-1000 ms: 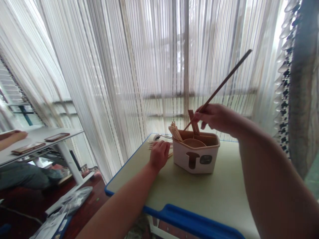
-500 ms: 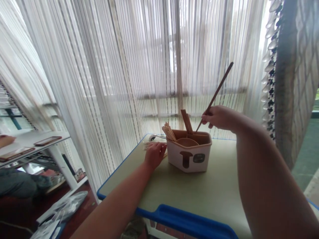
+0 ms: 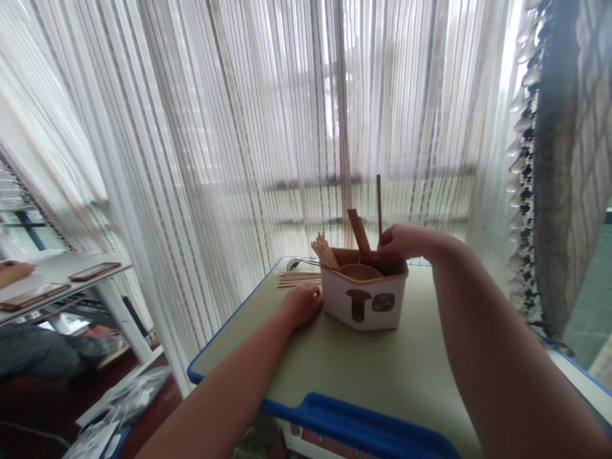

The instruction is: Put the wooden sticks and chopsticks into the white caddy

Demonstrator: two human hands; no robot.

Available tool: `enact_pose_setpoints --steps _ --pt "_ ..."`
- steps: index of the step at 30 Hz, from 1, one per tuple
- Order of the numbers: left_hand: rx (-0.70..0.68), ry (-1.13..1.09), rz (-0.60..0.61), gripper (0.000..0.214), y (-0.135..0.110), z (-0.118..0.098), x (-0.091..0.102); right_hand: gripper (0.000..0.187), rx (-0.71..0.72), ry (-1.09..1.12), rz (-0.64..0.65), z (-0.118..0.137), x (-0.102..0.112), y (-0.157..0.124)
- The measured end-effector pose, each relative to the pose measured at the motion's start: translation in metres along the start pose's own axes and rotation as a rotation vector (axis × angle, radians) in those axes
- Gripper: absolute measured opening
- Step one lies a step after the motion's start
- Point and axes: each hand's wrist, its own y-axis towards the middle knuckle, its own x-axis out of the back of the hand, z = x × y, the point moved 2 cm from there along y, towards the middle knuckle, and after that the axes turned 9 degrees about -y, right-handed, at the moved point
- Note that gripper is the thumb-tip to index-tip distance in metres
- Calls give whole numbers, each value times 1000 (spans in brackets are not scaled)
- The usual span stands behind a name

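Observation:
A white utensil holder (image 3: 361,305) with a brown inside stands on the table. My right hand (image 3: 394,241) is closed around a dark chopstick (image 3: 379,204) that stands nearly upright at the back right compartment; its lower end is hidden. A bundle of brown chopsticks (image 3: 359,231) leans beside it in the holder. Thin pale sticks (image 3: 325,252) fill the left part, and a round brown piece (image 3: 359,272) sits at the front. My left hand (image 3: 303,304) rests on the table against the holder's left side, fingers curled; what they hold, if anything, is hidden.
More thin pale sticks (image 3: 296,278) lie left of the holder, with a metal slotted spoon (image 3: 295,262) behind them. The table (image 3: 354,370) has a blue rim. Sheer curtains (image 3: 268,127) hang behind. Another person's hand (image 3: 14,273) rests on a white table at left.
My right hand has moved down and left to the holder, bringing the chopstick from a slant to nearly upright and lower. My left hand has shifted slightly down, uncovering more pale sticks.

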Motion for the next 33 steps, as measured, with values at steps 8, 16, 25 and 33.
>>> enact_pose_setpoints --steps 8,16,25,33 --pt "38 -11 102 18 -1 -3 2 21 -27 62 -38 6 2 0" --pt "44 14 115 22 -2 -5 2 25 -81 137 -192 13 12 -4" --pt "95 37 179 24 -1 -5 3 18 -105 143 -119 10 3 3" --pt "111 57 201 24 1 -4 0 23 -52 -96 -108 13 -3 12"
